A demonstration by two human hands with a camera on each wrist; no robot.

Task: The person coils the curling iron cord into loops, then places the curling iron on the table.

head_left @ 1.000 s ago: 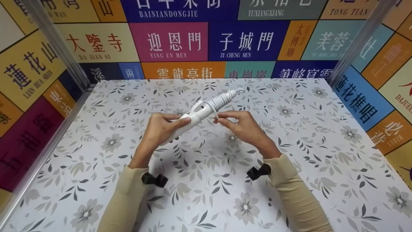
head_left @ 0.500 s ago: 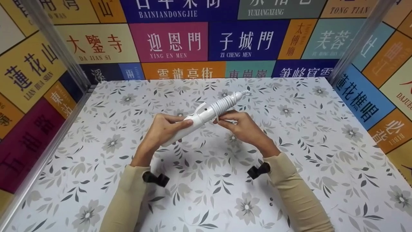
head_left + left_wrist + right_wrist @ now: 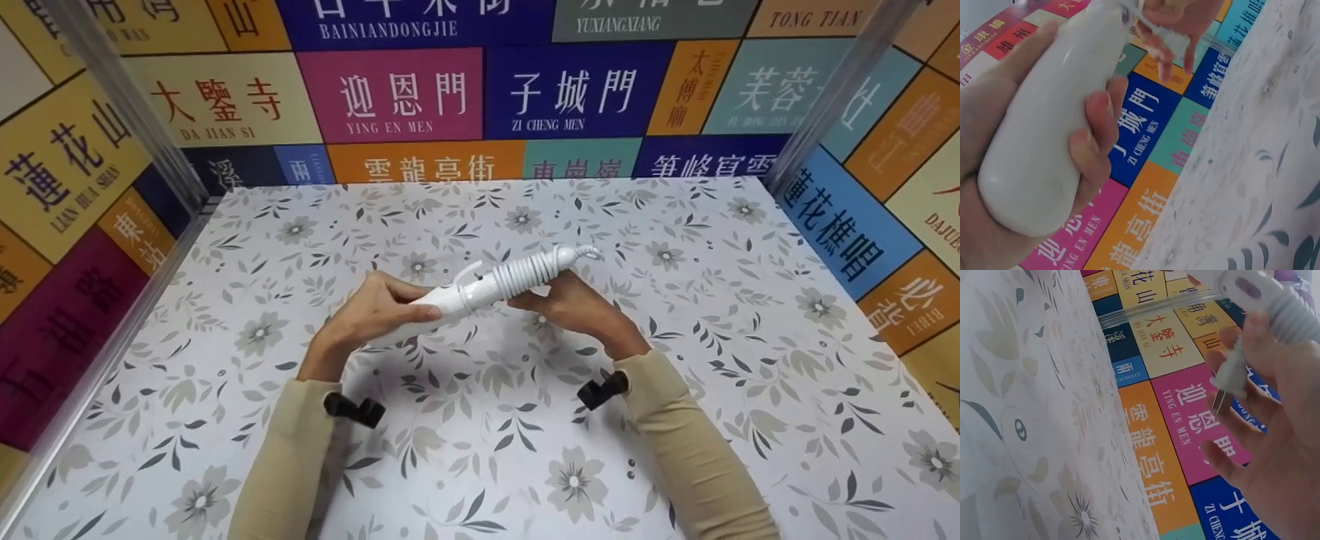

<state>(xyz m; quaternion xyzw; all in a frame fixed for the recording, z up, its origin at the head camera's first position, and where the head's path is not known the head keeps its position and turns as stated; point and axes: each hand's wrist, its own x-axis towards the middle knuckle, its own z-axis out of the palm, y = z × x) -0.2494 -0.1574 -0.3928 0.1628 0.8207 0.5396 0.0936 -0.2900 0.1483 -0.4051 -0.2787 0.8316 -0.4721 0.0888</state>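
Observation:
A white wand-shaped electric appliance (image 3: 469,296) slants above the table, a small lever standing up from its side. Its white cord (image 3: 525,274) is wound in several turns round the narrower part, near the tip at the upper right. My left hand (image 3: 379,306) grips the smooth, rounded end, fingers wrapped round it in the left wrist view. My right hand (image 3: 577,304) is under the wound part, partly hidden by it in the head view. In the right wrist view its thumb and fingers pinch the white plug (image 3: 1233,374), whose metal prongs point outward.
A table (image 3: 480,465) with a grey leaf-and-flower pattern lies beneath both hands. Panels of coloured signs (image 3: 405,94) rise behind it and at both sides, with clear corner posts (image 3: 844,97). A black wrist mount (image 3: 356,409) sticks out from the left sleeve.
The appliance has tipped lower and flatter, its corded end coming down and slightly right. My right hand has shifted from beside the wound cord to beneath it.

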